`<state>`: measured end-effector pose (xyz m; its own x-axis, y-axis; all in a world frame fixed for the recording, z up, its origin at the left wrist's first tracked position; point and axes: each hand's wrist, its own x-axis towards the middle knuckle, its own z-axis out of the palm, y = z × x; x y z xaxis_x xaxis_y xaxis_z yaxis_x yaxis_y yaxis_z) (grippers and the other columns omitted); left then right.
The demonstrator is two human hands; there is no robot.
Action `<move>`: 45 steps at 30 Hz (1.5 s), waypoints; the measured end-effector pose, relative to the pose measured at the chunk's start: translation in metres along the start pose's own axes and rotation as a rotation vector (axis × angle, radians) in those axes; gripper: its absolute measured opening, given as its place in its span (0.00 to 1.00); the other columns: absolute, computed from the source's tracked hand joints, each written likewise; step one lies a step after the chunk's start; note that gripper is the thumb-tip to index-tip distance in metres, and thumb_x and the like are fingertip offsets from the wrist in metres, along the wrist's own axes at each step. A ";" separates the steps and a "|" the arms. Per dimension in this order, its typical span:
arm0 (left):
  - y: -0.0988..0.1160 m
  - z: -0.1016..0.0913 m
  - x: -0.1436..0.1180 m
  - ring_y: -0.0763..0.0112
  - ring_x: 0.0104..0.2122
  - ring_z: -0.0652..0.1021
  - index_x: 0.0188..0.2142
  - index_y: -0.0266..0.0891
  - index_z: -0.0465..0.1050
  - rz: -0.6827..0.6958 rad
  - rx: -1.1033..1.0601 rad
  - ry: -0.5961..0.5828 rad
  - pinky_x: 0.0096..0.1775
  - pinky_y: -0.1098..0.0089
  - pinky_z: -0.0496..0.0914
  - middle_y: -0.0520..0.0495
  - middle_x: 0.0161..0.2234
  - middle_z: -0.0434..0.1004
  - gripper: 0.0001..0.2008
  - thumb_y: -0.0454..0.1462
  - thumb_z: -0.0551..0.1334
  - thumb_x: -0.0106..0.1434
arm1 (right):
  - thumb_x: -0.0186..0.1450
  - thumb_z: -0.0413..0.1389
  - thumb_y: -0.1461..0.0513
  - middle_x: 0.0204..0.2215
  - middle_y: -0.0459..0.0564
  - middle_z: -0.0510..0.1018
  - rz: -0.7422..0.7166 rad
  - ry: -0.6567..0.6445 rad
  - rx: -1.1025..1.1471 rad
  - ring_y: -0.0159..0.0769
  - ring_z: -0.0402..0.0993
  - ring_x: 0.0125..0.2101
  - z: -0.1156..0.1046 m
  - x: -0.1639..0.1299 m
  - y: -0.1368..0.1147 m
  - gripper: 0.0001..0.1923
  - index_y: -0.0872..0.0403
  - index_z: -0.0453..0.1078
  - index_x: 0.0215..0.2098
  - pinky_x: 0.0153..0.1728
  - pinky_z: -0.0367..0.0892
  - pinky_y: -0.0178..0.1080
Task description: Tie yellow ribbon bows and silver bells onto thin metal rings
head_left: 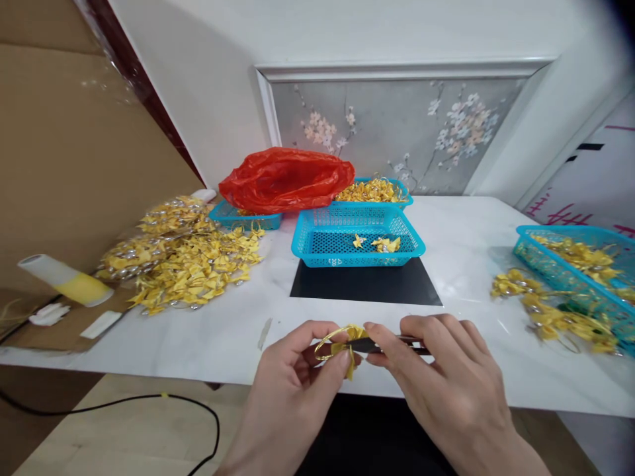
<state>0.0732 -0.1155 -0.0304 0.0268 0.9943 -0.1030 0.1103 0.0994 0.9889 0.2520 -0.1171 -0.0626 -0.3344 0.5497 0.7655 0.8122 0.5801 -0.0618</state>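
Note:
Near the front edge of the white table [461, 264], my left hand [292, 383] pinches a small yellow ribbon bow with a gold loop [342, 342]. My right hand [446, 377] holds a dark slim tool [391, 342] whose tip meets the bow. Beyond my hands a blue mesh basket [357, 235] stands on a black mat [367, 284] with a few yellow bows in it.
A large heap of yellow bows [183, 254] lies at the left. A red plastic bag [288, 178] covers a blue basket at the back, beside another basket of bows [372, 190]. A blue basket with bows [580, 264] sits at the right. A black cable [124, 403] runs on the floor.

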 end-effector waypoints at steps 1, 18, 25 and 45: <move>0.000 0.000 0.000 0.72 0.27 0.78 0.32 0.42 0.78 0.002 -0.001 -0.003 0.30 0.77 0.72 0.54 0.26 0.81 0.03 0.36 0.68 0.56 | 0.67 0.59 0.67 0.32 0.53 0.71 -0.004 0.006 -0.004 0.39 0.63 0.30 0.000 0.000 0.000 0.10 0.54 0.74 0.47 0.30 0.52 0.42; -0.015 -0.013 0.013 0.73 0.35 0.79 0.33 0.43 0.78 0.069 -0.103 0.031 0.38 0.78 0.71 0.54 0.33 0.79 0.06 0.33 0.70 0.56 | 0.72 0.46 0.60 0.31 0.54 0.75 0.395 -0.181 -0.293 0.45 0.73 0.32 0.034 -0.055 0.086 0.17 0.56 0.74 0.47 0.24 0.63 0.40; -0.016 -0.007 0.007 0.70 0.34 0.79 0.34 0.47 0.79 0.235 0.055 0.183 0.37 0.76 0.73 0.54 0.32 0.81 0.07 0.32 0.68 0.57 | 0.71 0.48 0.59 0.47 0.56 0.75 0.371 -0.061 -0.109 0.44 0.74 0.45 0.028 -0.036 0.058 0.15 0.52 0.71 0.51 0.42 0.71 0.48; -0.020 -0.034 -0.004 0.66 0.31 0.76 0.31 0.48 0.79 0.673 0.065 0.033 0.36 0.70 0.71 0.52 0.27 0.80 0.13 0.26 0.65 0.59 | 0.61 0.52 0.76 0.28 0.48 0.79 -0.015 0.239 0.547 0.33 0.73 0.28 0.026 0.025 -0.031 0.11 0.55 0.70 0.33 0.30 0.65 0.39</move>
<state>0.0370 -0.1201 -0.0462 0.0804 0.8393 0.5376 0.1401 -0.5435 0.8276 0.2063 -0.1053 -0.0579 -0.1759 0.4252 0.8878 0.4230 0.8470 -0.3219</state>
